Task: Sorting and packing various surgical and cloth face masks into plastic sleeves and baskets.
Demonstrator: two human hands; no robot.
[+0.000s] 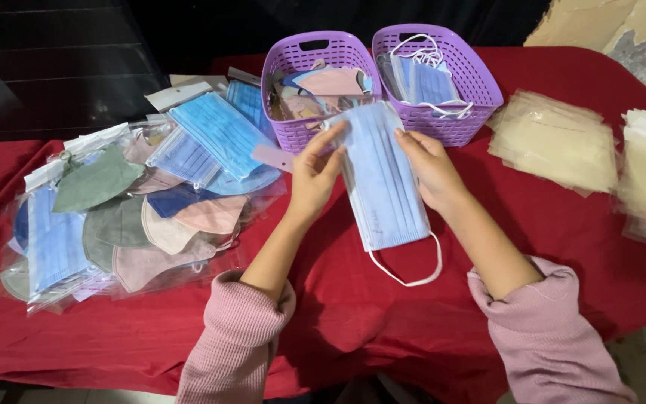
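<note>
Both hands are closed on the same pale blue pleated face mask (383, 183), held just above the red tablecloth (383, 322) near the middle of the table. The left hand (314, 176) pinches the mask's upper left edge between thumb and fingertips, and the right hand (431, 170) grips its right edge, fingers curled over the fabric. The mask hangs lengthwise toward the near edge, its white elastic ear loop (407, 271) drooping below it onto the cloth. Pink ribbed sleeves cover both forearms. Just behind the hands, toward the far edge, stand two purple plastic baskets with perforated walls, side by side and touching: the left basket (293, 75) holds loose masks in pink and blue, the right basket (480, 90) holds blue pleated masks with white loops. Along the table's left side lies a heap of clear plastic bags (125, 213) packed with blue, green, pink and beige masks. On the right side sit stacks of empty clear bags (555, 142), well apart from the hands.
</note>
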